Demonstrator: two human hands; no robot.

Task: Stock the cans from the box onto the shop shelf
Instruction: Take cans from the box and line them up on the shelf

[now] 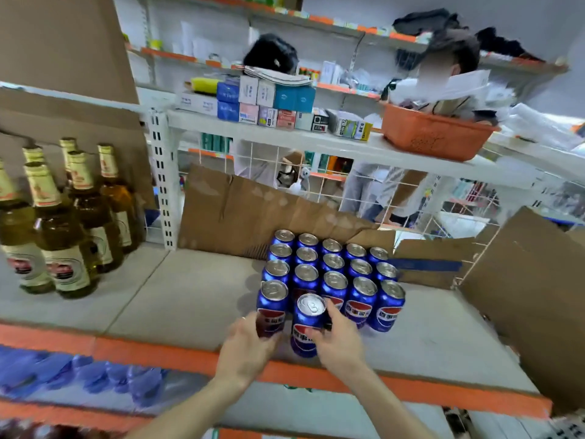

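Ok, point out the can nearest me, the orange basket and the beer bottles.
nearest can (308, 324): head view, on its blue side under the lid.
orange basket (433, 136): head view, on its front wall.
beer bottles (68, 270): head view, on a front bottle's label.

1. Bright, even indoor light; no lamp is in view.
2. Silver lids of the blue drink cans (332, 267) catch small white glare.
3. Soft shadow falls left of the cans on the grey shelf board (164, 299).
4. Brown glass bottles (63, 223) and edges smear with blur.
5. Wide-angle lens bends the shelf lines.
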